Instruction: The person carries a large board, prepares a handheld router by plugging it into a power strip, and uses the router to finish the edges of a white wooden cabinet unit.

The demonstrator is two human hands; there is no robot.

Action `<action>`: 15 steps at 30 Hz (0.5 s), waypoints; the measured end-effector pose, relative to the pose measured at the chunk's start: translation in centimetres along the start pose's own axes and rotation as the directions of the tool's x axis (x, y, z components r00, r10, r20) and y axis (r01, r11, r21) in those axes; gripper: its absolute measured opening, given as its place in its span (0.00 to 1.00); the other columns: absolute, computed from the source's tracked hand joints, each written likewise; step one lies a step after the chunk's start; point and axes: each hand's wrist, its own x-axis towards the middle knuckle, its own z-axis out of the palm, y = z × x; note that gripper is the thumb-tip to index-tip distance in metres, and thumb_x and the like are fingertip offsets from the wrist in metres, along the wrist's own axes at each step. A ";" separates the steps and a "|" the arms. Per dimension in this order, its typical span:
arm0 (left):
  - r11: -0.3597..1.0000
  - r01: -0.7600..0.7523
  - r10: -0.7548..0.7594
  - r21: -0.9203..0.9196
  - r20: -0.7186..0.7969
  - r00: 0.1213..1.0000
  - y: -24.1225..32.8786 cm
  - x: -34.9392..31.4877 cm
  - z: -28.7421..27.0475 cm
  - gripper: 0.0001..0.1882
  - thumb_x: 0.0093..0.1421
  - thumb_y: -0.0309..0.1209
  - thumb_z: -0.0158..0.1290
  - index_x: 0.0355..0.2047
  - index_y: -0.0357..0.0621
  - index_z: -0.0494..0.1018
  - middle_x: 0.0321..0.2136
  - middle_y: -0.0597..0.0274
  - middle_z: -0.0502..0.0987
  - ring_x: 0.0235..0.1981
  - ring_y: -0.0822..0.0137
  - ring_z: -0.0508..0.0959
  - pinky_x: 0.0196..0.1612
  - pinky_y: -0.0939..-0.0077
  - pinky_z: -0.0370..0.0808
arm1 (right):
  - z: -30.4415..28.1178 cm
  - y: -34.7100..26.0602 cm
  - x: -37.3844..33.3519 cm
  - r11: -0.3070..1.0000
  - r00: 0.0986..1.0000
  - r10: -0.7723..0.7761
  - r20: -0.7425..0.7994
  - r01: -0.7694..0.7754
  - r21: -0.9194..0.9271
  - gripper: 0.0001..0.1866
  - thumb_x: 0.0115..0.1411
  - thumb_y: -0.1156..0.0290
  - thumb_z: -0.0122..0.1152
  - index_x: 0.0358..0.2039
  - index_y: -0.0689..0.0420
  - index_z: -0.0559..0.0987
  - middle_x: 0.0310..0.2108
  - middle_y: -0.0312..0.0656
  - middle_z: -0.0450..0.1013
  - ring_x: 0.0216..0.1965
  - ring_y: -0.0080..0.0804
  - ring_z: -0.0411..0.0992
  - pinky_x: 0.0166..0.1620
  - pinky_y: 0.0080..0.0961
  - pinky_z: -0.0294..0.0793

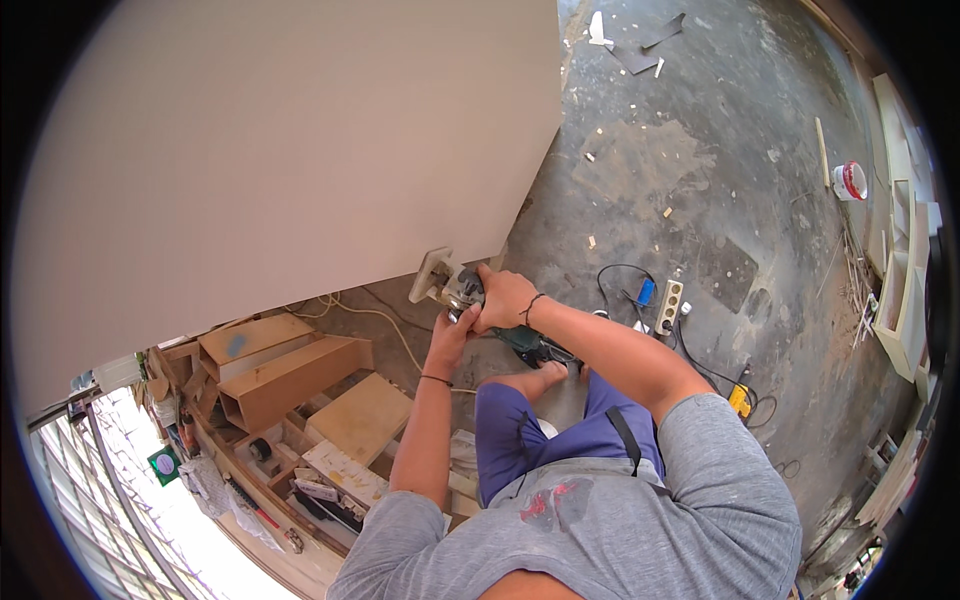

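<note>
Both my hands are closed around a trim router (462, 290) with a flat, pale rectangular base and a grey metal body. My left hand (452, 338) grips it from below, fingers wrapped near its lower part. Against its other side is my right hand (508, 300), with the thumb up along the body. The tool is tilted, its base near the front edge of a large pale panel (300, 160); I cannot tell if they touch. A dark green body (520, 342) shows below my right wrist; whether it belongs to the router is unclear.
Left of my legs, a wooden bench (270, 490) carries wooden boxes (295, 380) and tools. On the concrete floor to the right lie a power strip (670, 306), a blue plug-like block (645, 292), a yellow tool (740, 401) and cables. A white bucket (850, 181) stands farther right.
</note>
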 end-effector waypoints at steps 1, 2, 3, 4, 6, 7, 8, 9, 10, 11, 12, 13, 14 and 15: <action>1.000 -0.001 0.001 0.002 0.001 1.000 -0.1 0.1 0.0 0.17 0.59 0.39 0.55 0.39 0.38 0.70 0.32 0.65 0.76 0.33 0.73 0.77 0.36 0.74 0.78 | 0.1 0.1 0.1 1.000 1.000 0.000 -0.001 0.000 -0.002 0.49 0.26 0.58 0.67 0.52 0.66 0.64 0.34 0.56 0.75 0.39 0.51 0.74 0.43 0.36 0.75; 1.000 0.000 0.000 -0.009 0.001 1.000 -0.3 0.2 -0.1 0.17 0.58 0.38 0.56 0.40 0.37 0.70 0.33 0.63 0.76 0.32 0.72 0.77 0.36 0.73 0.79 | 0.2 0.2 0.1 1.000 1.000 -0.001 -0.003 0.001 0.002 0.49 0.26 0.58 0.67 0.52 0.66 0.64 0.34 0.56 0.75 0.39 0.51 0.74 0.43 0.36 0.75; 1.000 0.001 -0.001 -0.020 0.000 1.000 -0.4 0.4 -0.2 0.18 0.57 0.37 0.56 0.41 0.36 0.70 0.34 0.62 0.76 0.32 0.71 0.78 0.36 0.73 0.79 | 0.3 0.4 0.2 1.000 1.000 -0.003 -0.007 0.003 0.006 0.49 0.26 0.58 0.67 0.52 0.66 0.64 0.34 0.56 0.75 0.39 0.51 0.74 0.43 0.36 0.75; 1.000 0.002 -0.002 -0.030 -0.001 1.000 -0.6 0.5 -0.3 0.19 0.57 0.36 0.57 0.42 0.34 0.69 0.34 0.60 0.76 0.32 0.70 0.78 0.36 0.73 0.79 | 0.4 0.6 0.3 1.000 1.000 -0.004 -0.010 0.005 0.010 0.48 0.26 0.58 0.67 0.51 0.66 0.64 0.35 0.56 0.75 0.39 0.51 0.74 0.43 0.36 0.75; 1.000 0.009 -0.009 -0.001 -0.007 1.000 -1.1 0.9 -0.4 0.17 0.58 0.37 0.55 0.41 0.37 0.70 0.34 0.63 0.76 0.33 0.71 0.78 0.36 0.73 0.79 | 0.6 0.9 0.6 1.000 1.000 -0.008 -0.013 0.008 0.004 0.48 0.26 0.58 0.67 0.51 0.66 0.64 0.35 0.56 0.75 0.39 0.52 0.74 0.42 0.36 0.75; 1.000 0.014 -0.014 0.014 -0.010 1.000 -1.3 1.0 -0.4 0.17 0.59 0.38 0.55 0.41 0.38 0.70 0.33 0.64 0.76 0.33 0.72 0.77 0.35 0.73 0.79 | 0.7 1.1 0.7 1.000 1.000 -0.009 -0.014 0.009 0.002 0.48 0.26 0.58 0.67 0.52 0.66 0.64 0.35 0.56 0.75 0.39 0.52 0.74 0.42 0.36 0.75; 1.000 0.010 -0.010 0.007 -0.014 1.000 -1.5 1.1 -0.4 0.17 0.59 0.38 0.55 0.41 0.38 0.70 0.33 0.64 0.76 0.33 0.72 0.78 0.35 0.73 0.79 | 0.8 1.3 0.9 1.000 1.000 -0.009 -0.013 0.009 -0.002 0.48 0.26 0.58 0.67 0.51 0.66 0.64 0.34 0.56 0.75 0.39 0.52 0.74 0.42 0.36 0.75; 1.000 0.006 -0.006 -0.001 -0.017 1.000 -1.3 1.2 -0.2 0.17 0.59 0.38 0.54 0.41 0.38 0.70 0.33 0.64 0.77 0.32 0.72 0.78 0.35 0.73 0.79 | 0.8 1.5 1.0 1.000 1.000 -0.008 -0.013 0.008 -0.006 0.47 0.27 0.58 0.67 0.51 0.66 0.64 0.34 0.56 0.75 0.39 0.52 0.74 0.42 0.36 0.75; 1.000 0.002 -0.002 -0.008 -0.021 1.000 -1.3 1.3 0.0 0.16 0.59 0.38 0.54 0.41 0.38 0.71 0.33 0.63 0.77 0.32 0.71 0.78 0.35 0.72 0.79 | 0.8 1.6 1.1 1.000 1.000 -0.008 -0.012 0.008 -0.010 0.47 0.27 0.58 0.67 0.50 0.66 0.65 0.34 0.56 0.75 0.38 0.52 0.74 0.42 0.36 0.75; 1.000 0.005 -0.005 -0.015 -0.018 1.000 -1.5 1.5 0.0 0.16 0.59 0.38 0.54 0.41 0.38 0.71 0.33 0.63 0.77 0.32 0.71 0.78 0.35 0.73 0.79 | 0.7 1.8 1.2 1.000 1.000 -0.006 -0.009 0.006 -0.003 0.46 0.27 0.58 0.67 0.50 0.66 0.65 0.34 0.56 0.75 0.38 0.52 0.74 0.42 0.37 0.75; 1.000 0.007 -0.007 -0.021 -0.017 1.000 -1.8 1.7 -0.1 0.16 0.59 0.38 0.54 0.41 0.37 0.71 0.33 0.63 0.77 0.32 0.71 0.78 0.35 0.73 0.79 | 0.7 1.9 1.2 1.000 1.000 -0.006 -0.006 0.007 0.005 0.46 0.27 0.58 0.67 0.49 0.66 0.65 0.33 0.56 0.75 0.38 0.52 0.74 0.42 0.37 0.75; 1.000 0.009 -0.009 -0.028 -0.016 1.000 -2.0 1.9 -0.2 0.16 0.59 0.38 0.54 0.41 0.37 0.71 0.33 0.63 0.77 0.32 0.71 0.78 0.35 0.73 0.79 | 0.8 2.1 1.4 1.000 1.000 -0.007 -0.003 0.007 0.012 0.45 0.28 0.58 0.67 0.49 0.66 0.65 0.33 0.56 0.75 0.38 0.52 0.74 0.42 0.37 0.75; 0.999 0.009 -0.010 -0.035 -0.011 1.000 -2.1 2.1 -0.1 0.17 0.59 0.37 0.54 0.42 0.37 0.70 0.33 0.63 0.77 0.32 0.71 0.78 0.35 0.73 0.80 | 0.9 2.3 1.6 1.000 1.000 -0.005 -0.003 0.005 0.008 0.45 0.28 0.58 0.67 0.49 0.66 0.65 0.33 0.56 0.75 0.38 0.52 0.74 0.42 0.37 0.75; 0.999 0.010 -0.010 -0.042 -0.007 1.000 -2.2 2.2 -0.1 0.17 0.59 0.37 0.54 0.42 0.37 0.70 0.33 0.62 0.77 0.33 0.71 0.78 0.35 0.72 0.80 | 1.1 2.6 1.8 1.000 1.000 -0.003 -0.003 0.003 0.004 0.44 0.28 0.58 0.67 0.48 0.66 0.65 0.33 0.56 0.75 0.38 0.52 0.74 0.42 0.37 0.75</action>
